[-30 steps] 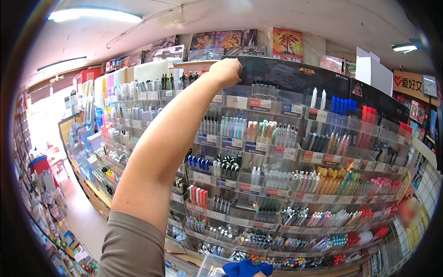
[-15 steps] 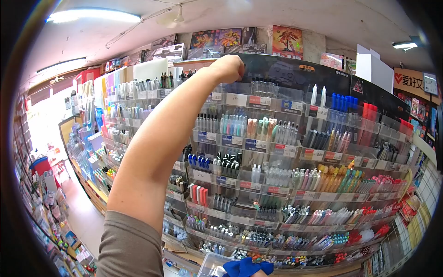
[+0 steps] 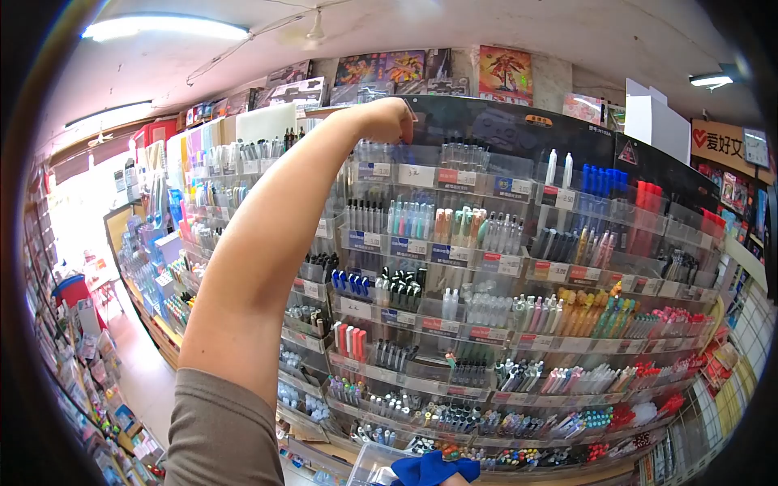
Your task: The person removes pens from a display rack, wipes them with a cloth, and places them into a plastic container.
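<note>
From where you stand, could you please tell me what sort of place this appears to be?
It looks like a stationery shop, most likely: tiered rows of pens fill the display, price labels line the shelf fronts, and illustrated boxes stand on show above.

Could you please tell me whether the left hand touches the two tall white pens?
Apart: the head view shows black panel between the left hand and the tall white pens.

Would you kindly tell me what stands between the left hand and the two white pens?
In the head view, a cluster of clear pens stands between the left hand and the white pens.
</note>
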`<state>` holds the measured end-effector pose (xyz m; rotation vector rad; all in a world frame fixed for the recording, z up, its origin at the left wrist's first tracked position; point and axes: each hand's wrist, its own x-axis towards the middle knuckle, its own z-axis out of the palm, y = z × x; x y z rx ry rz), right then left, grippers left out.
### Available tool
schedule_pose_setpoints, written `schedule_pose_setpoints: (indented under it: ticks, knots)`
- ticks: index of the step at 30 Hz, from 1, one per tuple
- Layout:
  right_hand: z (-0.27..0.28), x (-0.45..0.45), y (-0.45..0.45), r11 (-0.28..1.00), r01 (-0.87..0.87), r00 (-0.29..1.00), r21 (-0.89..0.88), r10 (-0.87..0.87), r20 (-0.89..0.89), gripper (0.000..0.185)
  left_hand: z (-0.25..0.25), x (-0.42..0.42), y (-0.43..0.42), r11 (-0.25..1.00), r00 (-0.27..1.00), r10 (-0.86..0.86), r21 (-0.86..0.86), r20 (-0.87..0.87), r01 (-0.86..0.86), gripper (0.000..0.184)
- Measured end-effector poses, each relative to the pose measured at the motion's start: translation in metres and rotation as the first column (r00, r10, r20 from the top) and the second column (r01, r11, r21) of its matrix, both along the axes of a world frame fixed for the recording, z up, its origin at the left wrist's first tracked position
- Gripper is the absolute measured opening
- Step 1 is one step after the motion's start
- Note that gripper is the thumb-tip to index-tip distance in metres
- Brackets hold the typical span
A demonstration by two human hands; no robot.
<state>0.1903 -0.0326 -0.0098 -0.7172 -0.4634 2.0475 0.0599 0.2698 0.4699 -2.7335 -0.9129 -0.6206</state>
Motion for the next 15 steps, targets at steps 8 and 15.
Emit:
schedule_pose_setpoints:
  ticks: [8, 15]
  knots:
    - [0.000, -0.001, 0.000, 1.000, 0.003, 1.000, 0.009, -0.003, 0.001, 0.042, 0.002, 0.014, -0.017, 0.984, 0.992, 0.025, -0.178, 0.124, -0.003, 0.021]
    - [0.000, 0.000, 0.001, 1.000, 0.000, 1.000, 0.009, 0.000, 0.000, 0.044, 0.003, 0.015, -0.006, 1.000, 1.000, -0.001, -0.025, -0.013, 0.000, 0.022]
